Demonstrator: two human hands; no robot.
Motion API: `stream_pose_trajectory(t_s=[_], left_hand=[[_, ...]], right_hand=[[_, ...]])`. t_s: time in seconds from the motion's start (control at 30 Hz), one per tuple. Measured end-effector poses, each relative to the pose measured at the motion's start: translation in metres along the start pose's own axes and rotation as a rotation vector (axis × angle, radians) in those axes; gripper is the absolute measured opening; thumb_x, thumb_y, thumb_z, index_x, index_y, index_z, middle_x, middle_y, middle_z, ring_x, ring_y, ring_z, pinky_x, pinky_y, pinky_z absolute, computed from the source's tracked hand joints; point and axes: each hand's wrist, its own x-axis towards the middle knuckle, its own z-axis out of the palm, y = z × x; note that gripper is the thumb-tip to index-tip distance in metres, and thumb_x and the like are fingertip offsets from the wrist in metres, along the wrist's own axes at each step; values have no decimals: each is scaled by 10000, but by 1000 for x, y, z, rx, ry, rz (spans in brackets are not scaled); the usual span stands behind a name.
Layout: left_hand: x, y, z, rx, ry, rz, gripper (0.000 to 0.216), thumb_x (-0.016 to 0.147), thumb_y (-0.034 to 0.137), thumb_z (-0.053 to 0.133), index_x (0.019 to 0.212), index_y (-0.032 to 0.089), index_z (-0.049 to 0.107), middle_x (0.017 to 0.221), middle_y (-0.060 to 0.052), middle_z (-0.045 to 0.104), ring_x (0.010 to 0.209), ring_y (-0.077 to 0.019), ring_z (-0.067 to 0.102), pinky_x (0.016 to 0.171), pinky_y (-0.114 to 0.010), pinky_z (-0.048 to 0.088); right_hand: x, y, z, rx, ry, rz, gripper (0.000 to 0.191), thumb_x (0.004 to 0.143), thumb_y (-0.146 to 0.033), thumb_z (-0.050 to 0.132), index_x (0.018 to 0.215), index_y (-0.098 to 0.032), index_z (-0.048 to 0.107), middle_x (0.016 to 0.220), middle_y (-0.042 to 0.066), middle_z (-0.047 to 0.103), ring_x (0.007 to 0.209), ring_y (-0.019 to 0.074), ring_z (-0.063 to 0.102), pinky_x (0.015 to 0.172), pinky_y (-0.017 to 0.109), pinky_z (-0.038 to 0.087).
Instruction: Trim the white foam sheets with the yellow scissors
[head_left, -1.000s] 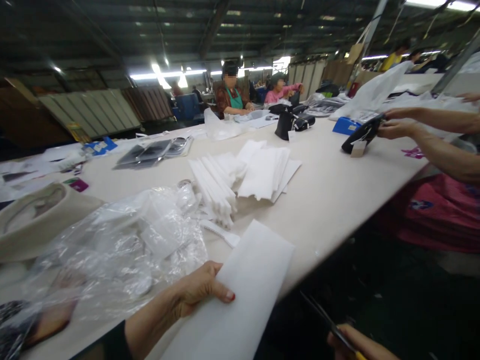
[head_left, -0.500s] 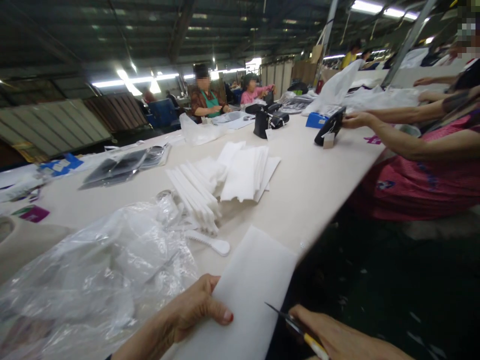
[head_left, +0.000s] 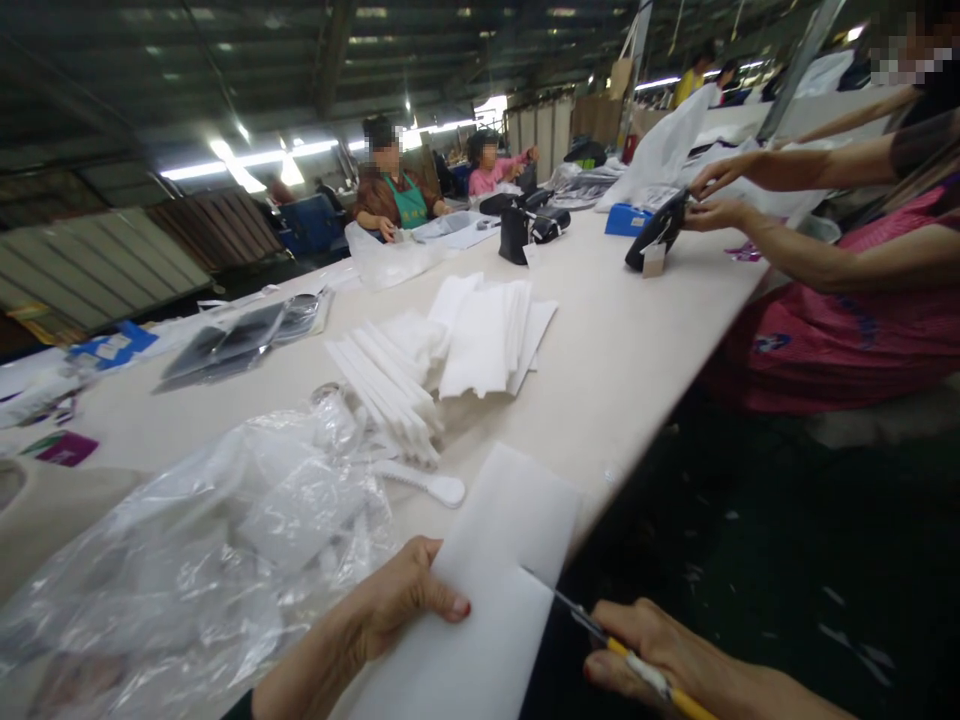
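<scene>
My left hand [head_left: 397,600] is closed on the near edge of a white foam sheet [head_left: 495,560] that juts over the front edge of the table [head_left: 637,350]. My right hand [head_left: 660,665] grips yellow-handled scissors [head_left: 600,635]; their blade tips touch the sheet's right edge, where a cut has started. Just past the sheet lie a white plastic comb-like piece [head_left: 420,482] and stacks of cut white foam strips [head_left: 390,385] and sheets [head_left: 487,335].
A crumpled clear plastic bag [head_left: 202,540] lies at my left. A person in a pink top [head_left: 840,290] at the right handles a black item [head_left: 656,235]. Two more people sit at the far end. Dark packets [head_left: 240,335] lie at the back left.
My right hand rose from below the table edge and brought the scissors up to the foam sheet's right side; the blades now bite into it. The view shifted slightly left.
</scene>
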Motion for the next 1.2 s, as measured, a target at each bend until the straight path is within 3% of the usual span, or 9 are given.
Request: stream_pose_trajectory(t_s=[0.37, 1.2], left_hand=[[-1, 5, -8, 2, 3, -67, 455, 432, 145, 799, 870, 78, 700, 705, -118, 721, 606, -253, 668, 568, -341, 561], [-9, 1, -7, -55, -25, -5, 487, 447, 160, 785, 921, 91, 699, 741, -124, 721, 601, -236, 660, 598, -346, 554]], right_hand=[[-8, -29, -27, -57, -158, 92, 478, 774, -662, 432, 831, -188, 472, 766, -1, 468, 654, 137, 416, 556, 258, 343], [-10, -43, -32, -97, -179, 153, 535, 724, -701, 473, 871, -187, 500, 791, 16, 514, 659, 152, 436, 565, 278, 336]])
